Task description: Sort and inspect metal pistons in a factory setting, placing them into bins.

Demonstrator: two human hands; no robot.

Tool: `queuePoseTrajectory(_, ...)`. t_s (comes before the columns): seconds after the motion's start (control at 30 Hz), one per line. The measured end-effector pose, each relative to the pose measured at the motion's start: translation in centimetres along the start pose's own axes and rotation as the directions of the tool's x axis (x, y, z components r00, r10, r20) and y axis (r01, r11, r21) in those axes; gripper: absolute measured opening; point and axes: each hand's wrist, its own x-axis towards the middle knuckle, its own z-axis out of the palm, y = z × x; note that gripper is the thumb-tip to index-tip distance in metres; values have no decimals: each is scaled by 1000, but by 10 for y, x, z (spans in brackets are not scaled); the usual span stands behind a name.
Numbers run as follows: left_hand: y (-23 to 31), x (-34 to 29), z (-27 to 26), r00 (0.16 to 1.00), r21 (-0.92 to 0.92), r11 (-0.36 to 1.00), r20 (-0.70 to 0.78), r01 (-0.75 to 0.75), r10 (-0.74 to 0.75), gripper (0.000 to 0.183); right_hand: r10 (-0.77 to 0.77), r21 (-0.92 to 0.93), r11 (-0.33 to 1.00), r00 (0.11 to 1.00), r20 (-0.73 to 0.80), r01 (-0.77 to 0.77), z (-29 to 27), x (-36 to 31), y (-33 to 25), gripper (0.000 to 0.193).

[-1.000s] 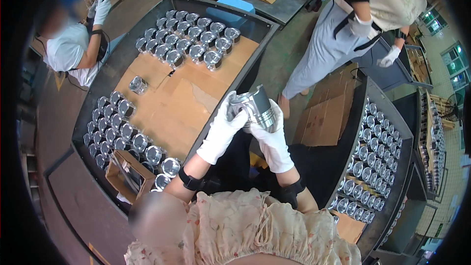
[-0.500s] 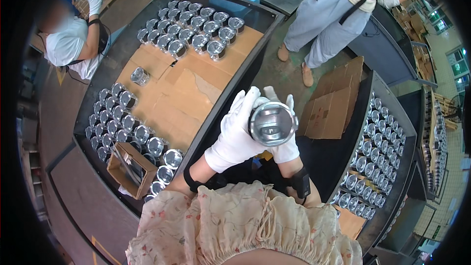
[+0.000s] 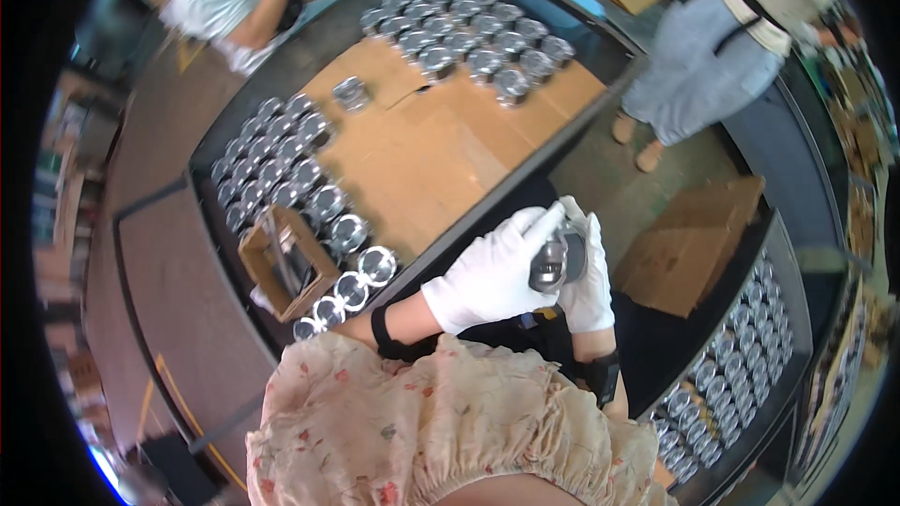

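A shiny metal engine piston (image 3: 551, 265) is held between my two white-gloved hands in front of my body. My left hand (image 3: 489, 274) wraps its fingers over the near and left side of it. My right hand (image 3: 591, 286) grips the right side, fingers pointing up. The piston is tilted on its side, and the gloves partly cover it. To the left, a single piston (image 3: 350, 93) stands apart on the cardboard sheet (image 3: 403, 164) of a dark-rimmed table.
Piston groups stand at the table's far end (image 3: 469, 23) and left side (image 3: 272, 155). A small cardboard box (image 3: 281, 258) with tools sits near its corner. Right, another bench holds many pistons (image 3: 741, 356) beside a folded carton (image 3: 698, 244). Two people (image 3: 234, 0) (image 3: 712, 56) are beyond.
The piston has been turned: its open underside faced up before, and now its side shows. My view has swung, so the table appears shifted right. Both hands keep their hold.
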Motion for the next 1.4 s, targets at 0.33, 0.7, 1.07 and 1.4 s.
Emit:
queuePoseTrajectory(0.33, -92, -7, -71, 865, 315, 853, -426, 416, -264, 43, 35, -589, 808, 996, 85, 22, 9, -5, 10, 59)
queuePoseTrajectory(0.7, -227, -4, -28, 743, 589, 715, 268, 377, -613, 27, 60, -557, 821, 989, -135, -126, -19, -14, 13, 38)
queuePoseTrajectory(1.07, -282, -26, 15, 788, 481, 742, 155, 467, -596, 56, 131, -548, 815, 981, -146, -190, -19, -11, 21, 33)
queuePoseTrajectory(1.4, -280, -142, -57, 363, -680, -266, 632, 683, -685, 28, 99, -503, 851, 986, -133, -153, -37, -12, 15, 34)
